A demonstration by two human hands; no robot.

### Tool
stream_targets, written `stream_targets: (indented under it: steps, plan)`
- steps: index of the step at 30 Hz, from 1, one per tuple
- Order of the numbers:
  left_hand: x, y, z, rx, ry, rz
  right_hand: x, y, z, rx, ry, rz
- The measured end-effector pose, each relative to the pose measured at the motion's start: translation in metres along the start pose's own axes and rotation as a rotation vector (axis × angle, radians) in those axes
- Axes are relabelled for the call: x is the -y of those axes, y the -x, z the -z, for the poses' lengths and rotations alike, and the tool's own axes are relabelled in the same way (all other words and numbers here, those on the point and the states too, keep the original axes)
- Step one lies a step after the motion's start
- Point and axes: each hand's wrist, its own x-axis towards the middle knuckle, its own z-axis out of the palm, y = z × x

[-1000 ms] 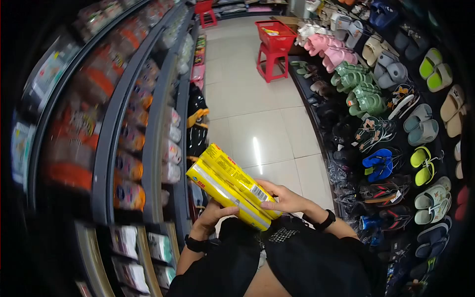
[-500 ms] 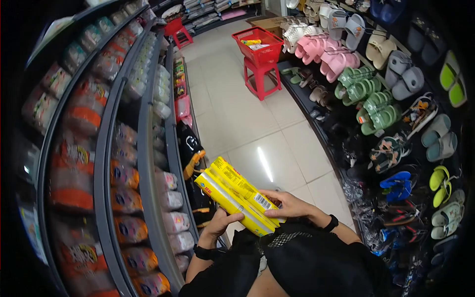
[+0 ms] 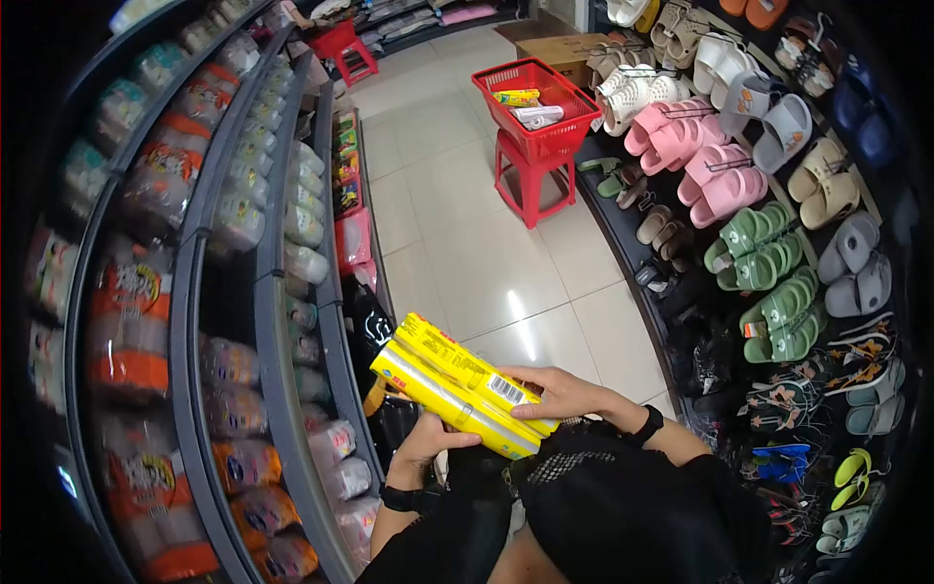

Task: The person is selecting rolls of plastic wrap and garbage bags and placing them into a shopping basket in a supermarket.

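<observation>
Two long yellow packages [image 3: 457, 380] lie side by side across both hands, in front of the chest. My left hand [image 3: 435, 440] is closed on the near package, its thumb on the lower edge and its other fingers hidden beneath. My right hand [image 3: 556, 393] grips the far package at its right end, by the barcode. Farther along the aisle, a red basket [image 3: 553, 133] rests on a red stool [image 3: 531, 195]. Inside the basket are a yellow package [image 3: 517, 97] and a white roll-shaped item [image 3: 538, 115].
Shelves [image 3: 277, 292] of wrapped bottles and packs line the left side. Slippers and sandals, among them pink ones [image 3: 671, 131] and green ones [image 3: 759, 243], fill the right rack. Another red stool [image 3: 356, 63] and a cardboard box [image 3: 569, 49] are at the back.
The view has moved forward along the aisle, so the basket and its stool appear nearer and a bit farther right. Both hands still hold the yellow packages.
</observation>
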Motion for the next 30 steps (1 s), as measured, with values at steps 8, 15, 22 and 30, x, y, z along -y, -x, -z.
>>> stream_targets:
  steps: [8,15,22,30]
  plan:
    - [-0.127,-0.179,0.134,0.159,-0.033,-0.005,0.025,-0.18,0.124,-0.18,-0.036,0.031]
    - [-0.207,-0.334,0.179,0.202,-0.042,0.187,0.01,-0.269,0.236,-0.35,0.025,-0.111]
    - [-0.255,-0.504,0.197,0.181,-0.063,0.159,-0.001,-0.345,0.386,-0.404,-0.035,-0.173]
    - [-0.345,-0.696,0.179,0.232,-0.171,0.25,-0.024,-0.411,0.557,-0.437,-0.215,-0.118]
